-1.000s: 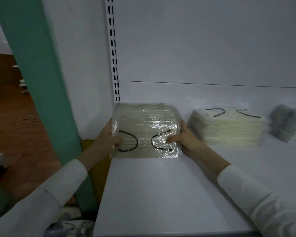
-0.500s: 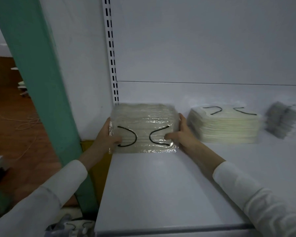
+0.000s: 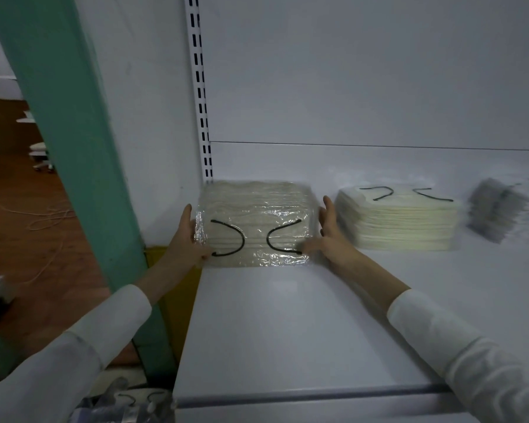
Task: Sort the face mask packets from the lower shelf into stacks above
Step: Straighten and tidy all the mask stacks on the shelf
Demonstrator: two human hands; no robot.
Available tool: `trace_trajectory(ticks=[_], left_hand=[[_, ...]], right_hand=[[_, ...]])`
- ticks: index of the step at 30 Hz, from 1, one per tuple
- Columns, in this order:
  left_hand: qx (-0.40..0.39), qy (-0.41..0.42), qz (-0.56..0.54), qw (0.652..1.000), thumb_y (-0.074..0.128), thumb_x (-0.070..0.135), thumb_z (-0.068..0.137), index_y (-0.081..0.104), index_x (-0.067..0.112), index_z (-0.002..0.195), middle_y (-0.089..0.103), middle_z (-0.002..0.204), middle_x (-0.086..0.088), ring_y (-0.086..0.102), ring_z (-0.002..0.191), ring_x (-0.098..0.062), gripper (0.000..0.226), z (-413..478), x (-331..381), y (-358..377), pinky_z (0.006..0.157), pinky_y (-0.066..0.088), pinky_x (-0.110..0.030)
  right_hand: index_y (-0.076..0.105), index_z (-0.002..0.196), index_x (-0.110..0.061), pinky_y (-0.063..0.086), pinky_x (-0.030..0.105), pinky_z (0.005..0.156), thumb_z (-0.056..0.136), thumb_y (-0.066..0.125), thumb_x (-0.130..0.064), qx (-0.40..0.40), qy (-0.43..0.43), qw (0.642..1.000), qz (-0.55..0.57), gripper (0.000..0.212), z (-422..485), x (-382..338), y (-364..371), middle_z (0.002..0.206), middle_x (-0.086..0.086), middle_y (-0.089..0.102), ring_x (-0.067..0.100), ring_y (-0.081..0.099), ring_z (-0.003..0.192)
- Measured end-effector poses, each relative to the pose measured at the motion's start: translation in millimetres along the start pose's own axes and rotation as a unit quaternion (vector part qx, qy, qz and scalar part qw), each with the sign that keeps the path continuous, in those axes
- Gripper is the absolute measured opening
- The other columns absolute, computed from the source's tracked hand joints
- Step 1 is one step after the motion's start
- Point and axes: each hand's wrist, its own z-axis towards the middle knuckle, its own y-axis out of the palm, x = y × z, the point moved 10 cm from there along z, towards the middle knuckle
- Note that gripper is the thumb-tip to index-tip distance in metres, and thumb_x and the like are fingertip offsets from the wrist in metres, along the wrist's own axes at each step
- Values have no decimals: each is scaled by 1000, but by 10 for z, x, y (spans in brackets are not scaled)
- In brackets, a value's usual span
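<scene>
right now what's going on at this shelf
A person has a stack of wrapped mask packets at the left end of the white shelf, with the left hand and right hand straight-fingered at its sides. A second cream stack and a blurred grey stack sit to its right. More packets lie below.

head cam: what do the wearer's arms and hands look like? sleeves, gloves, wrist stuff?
Both bare: left hand, right hand; no gloves, no ring or watch showing. Plain white long sleeves, left sleeve and right sleeve, cuffs ending short of the wrists. No markings or cables visible.
</scene>
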Motion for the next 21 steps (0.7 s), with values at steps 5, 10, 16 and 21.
trace_trajectory(ticks=[5, 10, 16, 21], left_hand=[[38, 72, 116, 990, 61, -13, 77, 26, 21, 147, 25, 154, -6, 23, 138, -17, 85, -28, 425, -185, 104, 23, -26], [59, 224, 265, 936, 67, 5, 81, 51, 13, 129, 49, 136, -3, 38, 126, -13, 51, -220, 1164, -175, 103, 24, -22], [-15, 281, 390, 877, 50, 36, 72, 64, 18, 108, 63, 114, 1, 48, 114, -22, 43, -371, 1743, 539, 97, 35, -34], [-60, 303, 411, 857, 52, 33, 78, 64, 15, 107, 63, 111, -3, 50, 111, -24, 36, -440, 1893, 1304, 91, 36, -33]], right_hand=[[24, 149, -28, 19, 23, 104, 77, 70, -6, 42, -58, 992, -105, 88, -59, -334, -189, 156, -14, 17, 6, 15, 143], [37, 145, -19, 14, 17, 107, 82, 71, -13, 76, -184, 944, -263, 72, -274, -895, -248, 154, -7, 26, 7, 20, 142], [49, 136, -20, 25, 23, 106, 79, 59, -36, 80, -262, 844, -461, 61, -583, -1321, -316, 148, 0, 39, 16, 34, 136], [54, 130, -16, 42, 35, 96, 83, 64, -29, 86, -268, 784, -553, 50, -871, -1419, -594, 139, 2, 49, 24, 46, 125]])
